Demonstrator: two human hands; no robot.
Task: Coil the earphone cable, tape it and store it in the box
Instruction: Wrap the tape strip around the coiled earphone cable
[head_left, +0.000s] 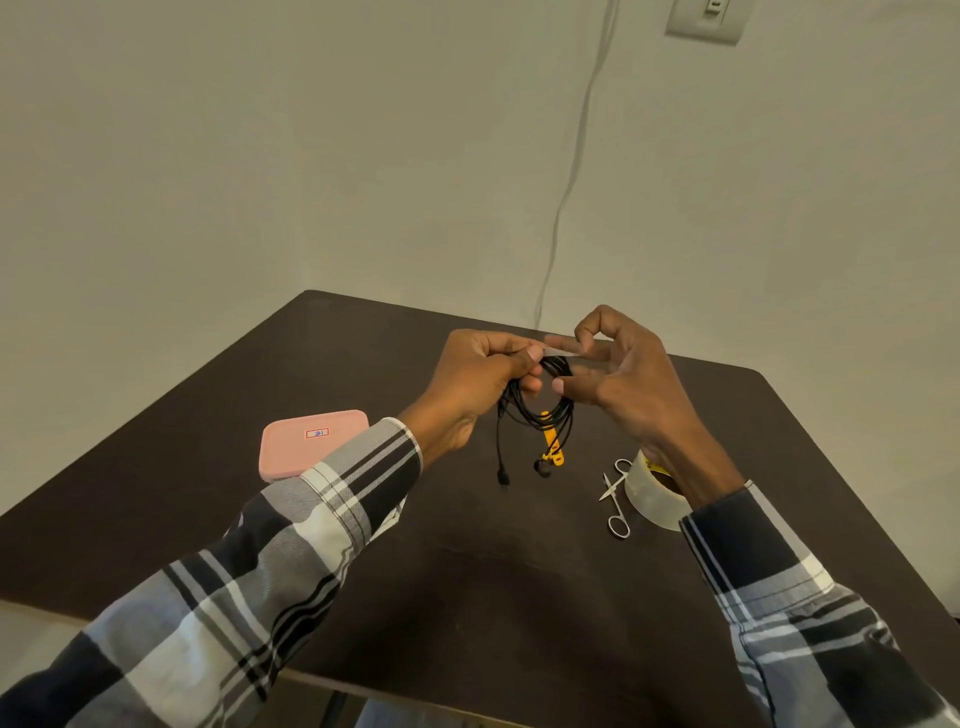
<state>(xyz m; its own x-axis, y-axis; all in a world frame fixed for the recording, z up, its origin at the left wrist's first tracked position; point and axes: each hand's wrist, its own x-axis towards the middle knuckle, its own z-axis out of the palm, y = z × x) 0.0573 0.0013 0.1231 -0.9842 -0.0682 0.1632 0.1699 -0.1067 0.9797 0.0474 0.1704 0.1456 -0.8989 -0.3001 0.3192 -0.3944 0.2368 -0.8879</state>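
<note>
**Coiled earphones held above the table, tape strip at the top of the bundle**

Nearest to us, our two plaid sleeves reach in from the bottom corners over the dark table. By our right forearm a roll of clear tape sits on the table, partly hidden by the wrist, with small scissors lying just to its left, blades pointing away from us.

Further out, to the left, the pink box lies flat with its lid shut, part of it covered by our left cuff.

Above the middle of the table we hold the earphone cable in the air. It is wound into a loose coil whose long axis runs up and down; the earbuds and a yellow piece hang from its lower end, pointing at the table. Our left hand grips the top of the coil, fingers curled round it and thumb pressed on it. Our right hand pinches a short strip of clear tape at the top of the coil between thumb and forefinger, the other fingers spread loosely.

Beyond the table stand a pale wall, a thin wire running down it, and a socket plate.
</note>
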